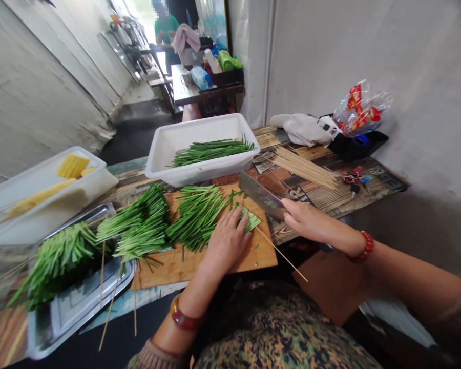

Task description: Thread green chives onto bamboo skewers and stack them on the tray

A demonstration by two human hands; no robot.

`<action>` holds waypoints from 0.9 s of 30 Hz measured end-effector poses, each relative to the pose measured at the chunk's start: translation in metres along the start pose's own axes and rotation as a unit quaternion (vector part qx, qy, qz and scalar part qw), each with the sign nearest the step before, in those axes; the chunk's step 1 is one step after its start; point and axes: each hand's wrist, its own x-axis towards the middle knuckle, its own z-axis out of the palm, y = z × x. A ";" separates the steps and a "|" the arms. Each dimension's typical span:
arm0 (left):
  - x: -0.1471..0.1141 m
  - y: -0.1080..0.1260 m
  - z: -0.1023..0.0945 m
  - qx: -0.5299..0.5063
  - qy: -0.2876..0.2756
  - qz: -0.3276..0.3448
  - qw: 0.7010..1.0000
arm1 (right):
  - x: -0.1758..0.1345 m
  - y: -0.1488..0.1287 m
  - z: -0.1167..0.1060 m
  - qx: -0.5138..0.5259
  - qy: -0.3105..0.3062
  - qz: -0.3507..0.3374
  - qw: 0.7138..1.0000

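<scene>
My left hand (227,241) lies flat on a short bunch of cut garlic chives (252,219) on the wooden cutting board (263,253), its fingers stretched out. From that bunch a bamboo skewer (282,252) sticks out toward me on the right. My right hand (305,220) grips a cleaver (262,196) by its handle, the blade just right of the bunch and over the board's edge. More chives (200,210) lie left of my left hand. Farther left are skewered chive bundles (142,225), and others (67,256) rest on a metal tray (80,312).
A white tub (203,171) behind the board holds long chives. At left, a white tray (100,177) carries yellow skewered food (71,166). Loose skewers (305,169), keys (353,177), a cap (305,129) and a plastic bag (363,110) lie at right. A person (167,25) stands far back.
</scene>
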 end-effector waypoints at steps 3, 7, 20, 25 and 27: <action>0.000 0.001 -0.004 -0.009 -0.002 -0.005 1.000 | -0.002 0.007 -0.010 0.072 0.028 0.011 0.997; -0.006 0.001 -0.016 -0.025 -0.012 -0.005 1.000 | -0.014 0.018 -0.021 0.211 0.031 0.043 0.976; -0.004 -0.011 -0.043 -0.002 -0.053 -0.071 0.996 | 0.003 0.055 0.011 0.471 -0.058 0.087 0.876; 0.014 -0.004 -0.044 0.049 -0.078 -0.107 0.990 | 0.020 0.068 0.014 0.458 -0.068 0.119 0.878; 0.018 -0.003 -0.045 0.072 -0.084 -0.108 0.988 | 0.024 0.075 0.017 0.405 -0.050 0.105 0.907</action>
